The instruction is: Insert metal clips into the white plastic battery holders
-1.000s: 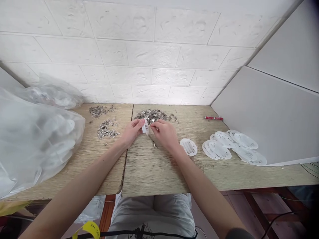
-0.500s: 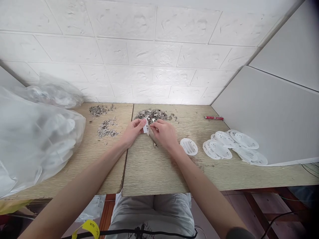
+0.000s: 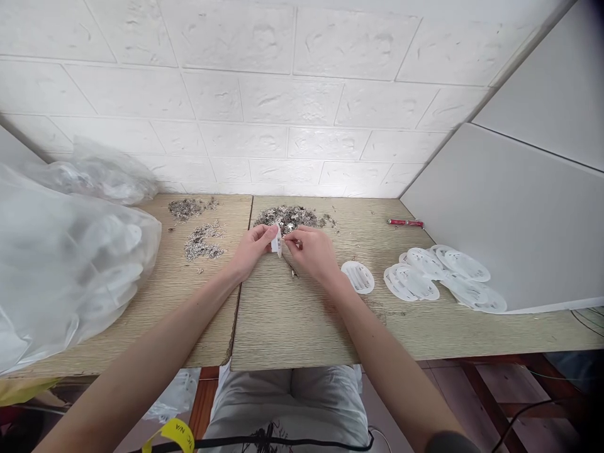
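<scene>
My left hand (image 3: 251, 251) is closed on a white plastic disc (image 3: 277, 243), held tilted on edge above the table. Close beside the disc's right face is my right hand (image 3: 312, 251), thumb and forefinger pinched together; what they hold, if anything, is too small to name. Just behind both hands lies a heap of small metal pieces (image 3: 302, 216). Below the fingers, a slim metal tool (image 3: 291, 269) rests on the tabletop, partly hidden. A single white slotted disc (image 3: 357, 277) lies flat near my right forearm.
Overlapping white discs (image 3: 410, 283) lie at the right, with a red stick-like tool (image 3: 404, 223) behind them. Two smaller metal piles (image 3: 202, 244) are at the left. A big clear bag (image 3: 85, 270) of white parts stands at far left. A brick-patterned wall (image 3: 292, 100) borders the back.
The disc in my left hand has turned very slightly. Both hands stay in almost the same place, and the things on the table have not moved.
</scene>
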The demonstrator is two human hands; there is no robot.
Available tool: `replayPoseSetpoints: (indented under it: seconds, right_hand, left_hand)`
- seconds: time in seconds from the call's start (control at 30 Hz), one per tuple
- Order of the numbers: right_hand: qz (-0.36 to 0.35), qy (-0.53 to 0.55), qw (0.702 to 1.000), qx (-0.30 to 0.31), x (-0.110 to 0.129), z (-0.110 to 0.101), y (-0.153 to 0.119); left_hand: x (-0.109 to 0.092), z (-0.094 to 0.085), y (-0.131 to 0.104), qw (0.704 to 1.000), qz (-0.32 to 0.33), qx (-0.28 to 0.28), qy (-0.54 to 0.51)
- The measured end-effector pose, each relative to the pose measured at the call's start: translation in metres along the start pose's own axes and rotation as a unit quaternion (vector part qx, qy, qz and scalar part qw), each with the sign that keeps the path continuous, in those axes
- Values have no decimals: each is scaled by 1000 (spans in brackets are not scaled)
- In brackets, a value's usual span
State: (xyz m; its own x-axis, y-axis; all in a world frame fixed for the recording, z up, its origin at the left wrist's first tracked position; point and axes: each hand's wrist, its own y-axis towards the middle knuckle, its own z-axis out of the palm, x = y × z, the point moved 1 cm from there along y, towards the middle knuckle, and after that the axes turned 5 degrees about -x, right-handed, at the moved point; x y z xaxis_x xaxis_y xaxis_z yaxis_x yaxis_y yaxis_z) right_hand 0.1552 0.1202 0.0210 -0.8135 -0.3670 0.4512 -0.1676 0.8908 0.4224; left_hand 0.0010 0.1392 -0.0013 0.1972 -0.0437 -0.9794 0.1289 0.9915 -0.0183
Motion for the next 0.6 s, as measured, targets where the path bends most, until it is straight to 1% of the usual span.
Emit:
replayPoseSetpoints:
  seconds: [0.2, 0.4, 0.6]
  right_hand:
    - [-9, -9, 1000, 18, 1, -2, 0]
    - [-6, -8, 1000, 27, 0, 0, 0]
    - [-11, -2, 1000, 21, 1, 0, -1]
  left_hand:
    - [-1, 1, 0, 1000, -4, -14, -15]
    - [0, -1, 1, 1000, -3, -14, 2]
    - [-3, 1, -1, 1000, -6, -14, -14]
